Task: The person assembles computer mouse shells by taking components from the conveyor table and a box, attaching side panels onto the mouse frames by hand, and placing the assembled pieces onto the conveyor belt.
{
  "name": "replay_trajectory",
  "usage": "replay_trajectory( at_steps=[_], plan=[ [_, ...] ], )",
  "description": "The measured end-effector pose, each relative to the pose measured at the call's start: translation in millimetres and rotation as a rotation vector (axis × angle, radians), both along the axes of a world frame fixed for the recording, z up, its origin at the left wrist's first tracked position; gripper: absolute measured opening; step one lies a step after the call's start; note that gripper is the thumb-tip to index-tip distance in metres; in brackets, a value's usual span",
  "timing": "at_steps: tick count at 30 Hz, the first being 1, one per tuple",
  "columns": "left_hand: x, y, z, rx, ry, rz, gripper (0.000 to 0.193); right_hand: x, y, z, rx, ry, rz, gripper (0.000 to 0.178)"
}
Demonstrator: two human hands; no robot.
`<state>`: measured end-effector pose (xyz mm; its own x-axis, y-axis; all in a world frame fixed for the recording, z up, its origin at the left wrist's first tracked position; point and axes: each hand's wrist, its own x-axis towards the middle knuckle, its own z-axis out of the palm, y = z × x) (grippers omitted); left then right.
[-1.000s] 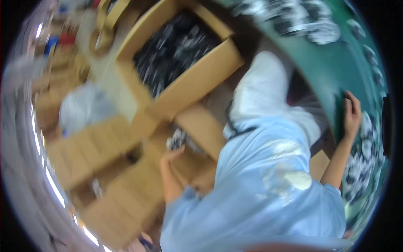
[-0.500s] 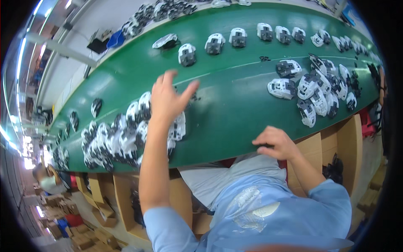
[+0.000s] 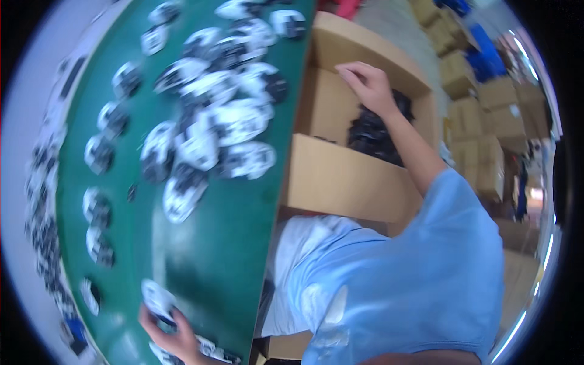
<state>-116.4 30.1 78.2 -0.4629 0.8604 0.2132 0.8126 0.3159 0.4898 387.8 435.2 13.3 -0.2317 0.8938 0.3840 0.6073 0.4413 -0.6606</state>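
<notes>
My left hand [image 3: 175, 339] is low over the green table, thumb and fingers closed around a white-and-black plastic shell [image 3: 158, 298]. Just below it, more such shells show in part at the lower edge. At the upper right, my right hand [image 3: 370, 88] hovers above an open cardboard box [image 3: 374, 191]. Its fingers are bent and pressed together; whatever they may hold is too blurred to make out. Dark, glossy black pieces [image 3: 377, 137] lie in the box below that wrist.
A pile of white-and-black shells [image 3: 237, 121] covers the upper middle of the green table [image 3: 225, 243]. More shells stand in a spaced row [image 3: 100, 155] along its far side. Stacked cartons [image 3: 480, 152] and a blue crate [image 3: 486, 55] stand on the right beyond the box.
My view has swung to the right. My left hand, open before, now grips a shell. My right hand has moved from the table edge to over the box.
</notes>
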Motion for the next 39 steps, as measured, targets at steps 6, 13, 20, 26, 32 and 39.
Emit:
replay_trajectory(
  at_steps=[6, 13, 20, 26, 32, 39],
  plan=[
    [94, -15, -61, -0.078, 0.218, -0.16, 0.059, 176, 25, -135, -0.505, -0.768, -0.031, 0.039],
    [98, -22, -63, -0.105, 0.238, -0.111, 0.056, 189, 10, -139, -0.633, -0.814, 0.06, 0.029],
    [98, -34, -57, -0.061, 0.188, -0.065, 0.056, 132, 10, -86, -0.702, 0.114, 0.069, 0.032],
    [125, -20, -49, 0.07, -0.384, 0.118, 0.058, -55, -59, 45, -0.738, 0.636, 0.62, 0.022],
    [117, 3, -74, 0.004, 0.133, 0.198, 0.078, -241, -162, 29, -1.199, 0.518, 1.001, 0.04],
    [119, -38, -70, 0.205, -0.125, 0.263, 0.068, -294, -214, 14, -1.263, 0.401, 1.163, 0.03]
  ],
)
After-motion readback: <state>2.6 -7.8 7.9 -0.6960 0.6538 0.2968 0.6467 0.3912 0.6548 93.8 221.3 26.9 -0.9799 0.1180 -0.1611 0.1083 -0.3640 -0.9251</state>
